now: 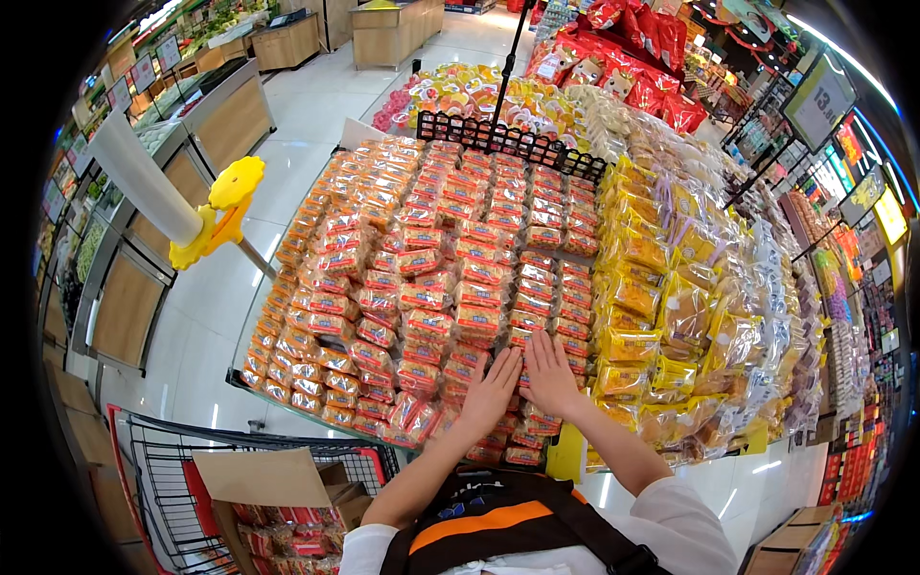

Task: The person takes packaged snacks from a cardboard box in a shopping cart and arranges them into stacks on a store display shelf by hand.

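Observation:
Both my hands lie palm down near the front of a display of small snack packs in clear wrappers with red bands [483, 295]. My left hand [492, 387] rests on the packs with its fingers stretched forward, grasping nothing. Close beside it, my right hand [552, 377] lies flat on the neighbouring rows, also holding nothing. The packs are stacked in rows at uneven heights. What is under my palms is hidden. To the right of my right hand stand bread packs in yellow wrappers [627, 345].
A black plastic lattice divider [510, 141] borders the back of the packs, with jelly cups [467, 90] beyond. At front left, a wire shopping cart [162, 467] holds an open cardboard box [259, 478] of similar packs. A yellow flower-shaped fixture [236, 183] rises at the left.

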A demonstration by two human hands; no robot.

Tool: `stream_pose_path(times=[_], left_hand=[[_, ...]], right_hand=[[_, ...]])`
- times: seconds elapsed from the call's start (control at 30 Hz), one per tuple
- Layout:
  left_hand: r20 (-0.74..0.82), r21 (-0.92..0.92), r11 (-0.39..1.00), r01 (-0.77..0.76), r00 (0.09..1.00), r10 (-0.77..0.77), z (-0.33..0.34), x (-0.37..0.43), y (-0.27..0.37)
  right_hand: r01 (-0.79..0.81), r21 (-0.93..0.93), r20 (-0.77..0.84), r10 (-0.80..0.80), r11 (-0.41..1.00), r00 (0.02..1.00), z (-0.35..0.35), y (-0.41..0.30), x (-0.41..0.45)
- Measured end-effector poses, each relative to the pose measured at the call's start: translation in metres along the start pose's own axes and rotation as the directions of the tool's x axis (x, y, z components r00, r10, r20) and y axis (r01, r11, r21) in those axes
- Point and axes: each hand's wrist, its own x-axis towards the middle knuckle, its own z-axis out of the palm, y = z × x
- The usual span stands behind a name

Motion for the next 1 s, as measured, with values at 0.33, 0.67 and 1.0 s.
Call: stream_pose_path(times=[0.33,0.67,1.0], left_hand=[[-0.113,-0.306,0.931,0.197,0.964,-0.241,-0.043,-0.038,0.003],[-0.635,-0.401,0.417,0.816,0.08,-0.768,-0.107,-0.274,-0.059],[-0.611,-0.381,-0.132,0.915,-0.356,-0.708,-0.044,-0.418,-0.027]], right_hand=[[-0.005,0.024,-0.025,0.006,1.0,1.0,0.01,0.003,-0.001],[-0.03,0.082,0.006,0.03,0.996,1.0,0.001,-0.014,0.006],[0.054,0.054,0.065,-0.057,0.997,0.996,-0.004,-0.015,0.003]])
